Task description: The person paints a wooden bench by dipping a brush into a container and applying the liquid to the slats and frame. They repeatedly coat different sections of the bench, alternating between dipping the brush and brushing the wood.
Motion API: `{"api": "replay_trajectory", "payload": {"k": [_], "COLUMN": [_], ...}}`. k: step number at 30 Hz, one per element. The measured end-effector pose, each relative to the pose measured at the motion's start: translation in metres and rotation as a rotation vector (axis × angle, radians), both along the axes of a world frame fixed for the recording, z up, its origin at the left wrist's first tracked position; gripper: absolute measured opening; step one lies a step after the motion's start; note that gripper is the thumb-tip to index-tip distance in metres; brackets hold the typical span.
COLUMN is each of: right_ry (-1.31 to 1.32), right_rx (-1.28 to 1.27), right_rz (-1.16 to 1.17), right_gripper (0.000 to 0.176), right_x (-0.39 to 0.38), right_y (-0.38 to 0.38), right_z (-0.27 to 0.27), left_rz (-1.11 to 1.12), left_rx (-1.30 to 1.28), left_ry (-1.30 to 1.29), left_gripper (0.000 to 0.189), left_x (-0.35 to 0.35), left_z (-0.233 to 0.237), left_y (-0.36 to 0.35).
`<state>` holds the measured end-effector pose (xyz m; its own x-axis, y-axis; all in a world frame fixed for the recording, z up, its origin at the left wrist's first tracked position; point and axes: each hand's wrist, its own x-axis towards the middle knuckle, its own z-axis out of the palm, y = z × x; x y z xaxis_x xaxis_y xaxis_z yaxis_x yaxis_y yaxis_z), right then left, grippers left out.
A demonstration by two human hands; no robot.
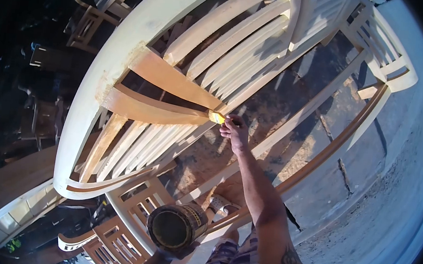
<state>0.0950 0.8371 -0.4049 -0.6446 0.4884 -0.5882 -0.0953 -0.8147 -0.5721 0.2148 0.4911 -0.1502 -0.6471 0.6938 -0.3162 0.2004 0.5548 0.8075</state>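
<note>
My right hand [235, 133] grips a paintbrush [217, 117] with a yellow band, its bristles at the lower end of two curved splats in the bench back. Both splats, the upper splat [173, 77] and the lower splat [147, 106], look orange-brown, while the long curved top rail [107, 61] is pale with brownish smears beside them. Low in the view, my left hand [185, 250] holds a round can [171, 228] from below. The can's mouth looks dark, and its contents are hard to make out.
Thin pale slats [254, 26] run along the bench back. A long front rail [321, 155] crosses to the slatted armrest [383, 44] at the far end. Wooden chairs [114, 245] stand at the lower left. A shoe [222, 204] shows on the stained floor beneath.
</note>
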Motion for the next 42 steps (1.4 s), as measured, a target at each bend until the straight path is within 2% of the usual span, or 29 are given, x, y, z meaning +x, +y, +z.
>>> {"api": "replay_trajectory", "payload": {"k": [2, 3, 6, 10, 12, 13, 15, 17, 19, 22, 24, 26, 27, 30, 35, 37, 38, 42], "right_ry": [0.059, 0.087, -0.040, -0.078, -0.109, -0.027, 0.139, 0.169, 0.273, 0.221, 0.137, 0.045, -0.005, -0.075, 0.166, 0.205, 0.224, -0.001], "right_rx": [0.020, 0.028, 0.148, 0.084, 0.049, 0.017, -0.046, -0.019, -0.054, -0.055, -0.001, -0.007, 0.072, 0.117, 0.089, 0.050, 0.033, 0.035], "right_rz": [0.027, 0.039, 0.067, 0.088, 0.154, 0.133, 0.092, 0.117, 0.049, 0.121, 0.088, 0.120, 0.115, 0.095, 0.207, 0.163, 0.141, 0.252], "right_gripper": [0.019, 0.019, 0.018, 0.018, 0.017, 0.016, 0.015, 0.017, 0.020, 0.023, 0.016, 0.014, 0.015, 0.015, 0.021, 0.022, 0.022, 0.012], "right_x": [-0.003, -0.004, -0.018, -0.028, -0.028, -0.027, -0.020, -0.014, -0.014, -0.012, -0.008, -0.006, -0.007, -0.013, -0.012, -0.015, -0.016, -0.019], "right_y": [0.002, 0.002, -0.001, 0.000, 0.002, 0.001, -0.003, 0.009, 0.016, 0.008, 0.005, 0.006, 0.005, 0.007, 0.027, 0.035, 0.038, 0.037], "right_z": [-0.019, -0.028, -0.046, -0.040, -0.028, -0.016, 0.017, 0.078, 0.101, 0.058, 0.011, -0.046, -0.063, -0.012, 0.117, 0.141, 0.147, 0.088], "left_rz": [-0.007, 0.076, 0.216, 0.277, 0.277, 0.277, 0.281, 0.264, 0.226, 0.201, 0.206, 0.213, 0.217, 0.236, 0.252, 0.254, 0.248, 0.243], "left_rx": [-0.020, 0.029, 0.154, 0.230, 0.254, 0.265, 0.285, 0.286, 0.272, 0.257, 0.256, 0.253, 0.255, 0.256, 0.245, 0.224, 0.223, 0.230], "left_ry": [-0.006, -0.074, -0.154, -0.148, -0.139, -0.142, -0.156, -0.155, -0.124, -0.115, -0.118, -0.127, -0.131, -0.144, -0.153, -0.153, -0.131, -0.089], "left_gripper": [0.116, 0.116, 0.115, 0.116, 0.117, 0.117, 0.118, 0.119, 0.119, 0.120, 0.120, 0.120, 0.121, 0.121, 0.121, 0.121, 0.121, 0.120], "left_x": [-0.003, 0.000, -0.009, -0.014, -0.014, -0.015, -0.018, -0.022, -0.027, -0.028, -0.028, -0.028, -0.027, -0.028, -0.027, -0.026, -0.026, -0.027], "left_z": [-0.003, -0.004, 0.016, 0.013, 0.009, 0.010, 0.013, 0.019, 0.023, 0.023, 0.023, 0.023, 0.024, 0.026, 0.034, 0.034, 0.035, 0.044], "left_y": [0.005, 0.010, 0.057, 0.074, 0.075, 0.078, 0.086, 0.096, 0.104, 0.106, 0.107, 0.109, 0.110, 0.114, 0.117, 0.113, 0.111, 0.112]}}
